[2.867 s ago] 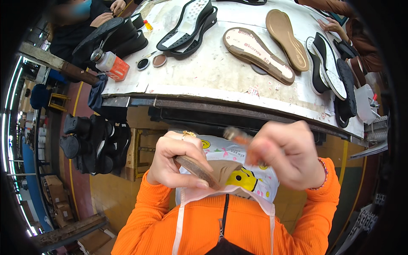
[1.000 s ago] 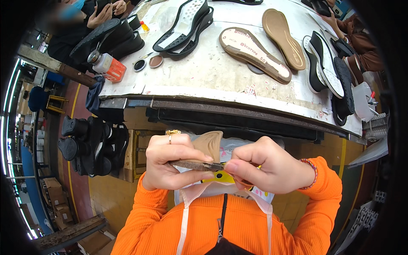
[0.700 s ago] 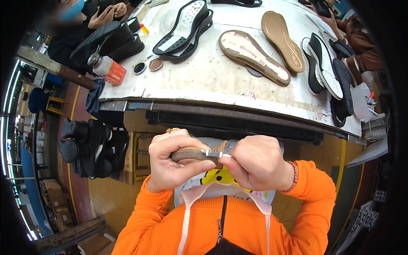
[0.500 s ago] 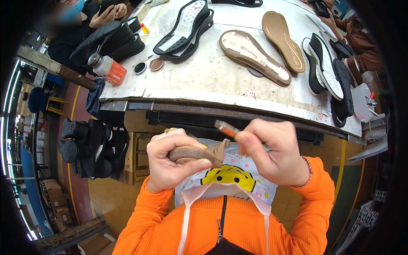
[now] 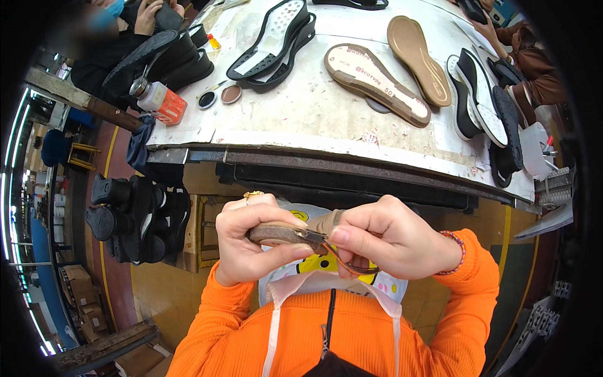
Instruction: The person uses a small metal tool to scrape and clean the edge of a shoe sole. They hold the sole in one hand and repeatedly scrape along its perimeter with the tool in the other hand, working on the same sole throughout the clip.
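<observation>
My left hand [image 5: 242,245] is closed round a brown shoe sole [image 5: 275,234], thumb below and fingers above, held over my lap. In my right hand [image 5: 392,242] is a small metal-tipped tool [image 5: 313,236] with a thin orange-brown handle that curves below the fingers; its exact kind is unclear. The tip meets the sole's edge just beside my left fingertips. My right fingers pinch close to the tip and hide part of the sole's far end.
Ahead, the worktable [image 5: 282,119] bears a pale-faced brown sole [image 5: 377,85], a tan insole [image 5: 418,60], black wedge soles [image 5: 273,50], two small paint pots [image 5: 231,95] and a red-white bottle [image 5: 160,102]. Black soles [image 5: 138,217] are stacked at left. Other people work at both far corners.
My right hand has come down and left, bringing the tool's tip from above onto the sole's edge. My left hand keeps its hold. The person at far left has raised their hands.
</observation>
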